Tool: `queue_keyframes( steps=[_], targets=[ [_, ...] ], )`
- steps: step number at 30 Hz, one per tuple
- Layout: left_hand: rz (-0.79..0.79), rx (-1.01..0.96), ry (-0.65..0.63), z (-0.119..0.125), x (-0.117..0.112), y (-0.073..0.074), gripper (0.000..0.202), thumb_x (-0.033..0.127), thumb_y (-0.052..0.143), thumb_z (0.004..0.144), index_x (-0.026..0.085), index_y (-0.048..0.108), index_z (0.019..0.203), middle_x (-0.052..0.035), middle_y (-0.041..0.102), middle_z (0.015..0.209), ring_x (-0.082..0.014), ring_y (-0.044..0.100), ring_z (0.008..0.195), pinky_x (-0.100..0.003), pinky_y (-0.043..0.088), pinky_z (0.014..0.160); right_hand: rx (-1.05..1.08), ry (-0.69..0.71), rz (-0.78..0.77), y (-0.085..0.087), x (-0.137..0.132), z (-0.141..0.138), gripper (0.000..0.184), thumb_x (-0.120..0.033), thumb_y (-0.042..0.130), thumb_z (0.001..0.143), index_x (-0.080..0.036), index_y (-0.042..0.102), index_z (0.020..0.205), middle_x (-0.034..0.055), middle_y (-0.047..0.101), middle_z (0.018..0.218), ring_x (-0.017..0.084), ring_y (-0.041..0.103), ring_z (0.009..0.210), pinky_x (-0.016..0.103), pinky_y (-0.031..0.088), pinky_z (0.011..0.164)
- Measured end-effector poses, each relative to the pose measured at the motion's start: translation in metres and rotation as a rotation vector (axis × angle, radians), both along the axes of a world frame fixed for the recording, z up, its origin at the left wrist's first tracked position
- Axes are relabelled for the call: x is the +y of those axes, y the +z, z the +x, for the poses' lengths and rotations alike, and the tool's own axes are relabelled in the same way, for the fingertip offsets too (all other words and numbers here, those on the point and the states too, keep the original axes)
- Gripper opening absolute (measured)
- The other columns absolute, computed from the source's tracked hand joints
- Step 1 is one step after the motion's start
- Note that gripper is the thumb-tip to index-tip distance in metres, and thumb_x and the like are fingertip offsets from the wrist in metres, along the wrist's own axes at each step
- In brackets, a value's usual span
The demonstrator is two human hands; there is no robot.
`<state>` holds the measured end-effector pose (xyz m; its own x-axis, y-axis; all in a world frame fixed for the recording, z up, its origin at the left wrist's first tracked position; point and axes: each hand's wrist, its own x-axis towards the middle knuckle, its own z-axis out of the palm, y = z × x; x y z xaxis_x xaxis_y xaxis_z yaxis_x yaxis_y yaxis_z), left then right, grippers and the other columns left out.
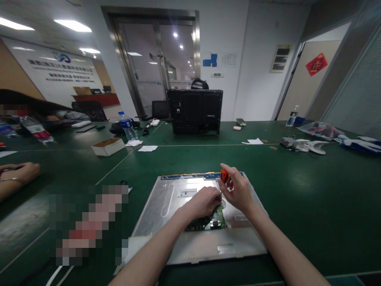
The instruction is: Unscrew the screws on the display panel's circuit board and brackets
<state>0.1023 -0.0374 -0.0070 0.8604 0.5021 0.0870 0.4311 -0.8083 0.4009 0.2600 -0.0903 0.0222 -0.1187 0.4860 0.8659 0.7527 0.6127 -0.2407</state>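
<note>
A flat metal-backed display panel [154,222] lies on the green table in front of me. Along its far edge runs a narrow blue circuit strip [193,176], and a green circuit board [220,217] sits near its middle. My right hand [240,191] grips the orange and black handle of a screwdriver [224,175], whose shaft points down toward the green board. Just left of that shaft, my left hand [205,200] has its fingers pinched together above the board. Whatever those fingers hold is hidden, and so is the screwdriver's tip.
Beyond the panel stands a black monitor casing [195,113]. An open cardboard box [108,147] and a water bottle [127,126] are at the back left. Metal and white parts [303,145] lie at right. Another person's hand [22,174] rests at far left.
</note>
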Motion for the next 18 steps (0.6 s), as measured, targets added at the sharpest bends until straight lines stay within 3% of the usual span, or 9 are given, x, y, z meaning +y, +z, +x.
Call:
queue_keyframes(
  steps=[6, 18],
  targets=[
    [-0.020, -0.013, 0.011, -0.0009, -0.0005, 0.0002, 0.016, 0.013, 0.055, 0.088, 0.017, 0.069, 0.096, -0.0085, 0.073, 0.098, -0.0237, 0.067, 0.093, -0.030, 0.049, 0.083, 0.023, 0.017, -0.025, -0.0001, -0.0017, -0.0002, 0.044, -0.018, 0.046, 0.093, -0.019, 0.042, 0.137, 0.0005, 0.060, 0.080, 0.011, 0.054, 0.053, 0.022, 0.047, 0.048],
    [-0.010, 0.017, 0.023, -0.0005, -0.0023, 0.0040, 0.015, 0.009, 0.054, 0.086, 0.015, 0.067, 0.089, -0.0084, 0.073, 0.093, -0.0212, 0.066, 0.084, -0.027, 0.047, 0.073, 0.012, -0.032, 0.006, -0.0063, 0.0037, 0.0009, 0.039, -0.023, 0.053, 0.094, -0.022, 0.045, 0.132, -0.0028, 0.057, 0.077, 0.009, 0.049, 0.050, 0.020, 0.041, 0.046]
  ],
)
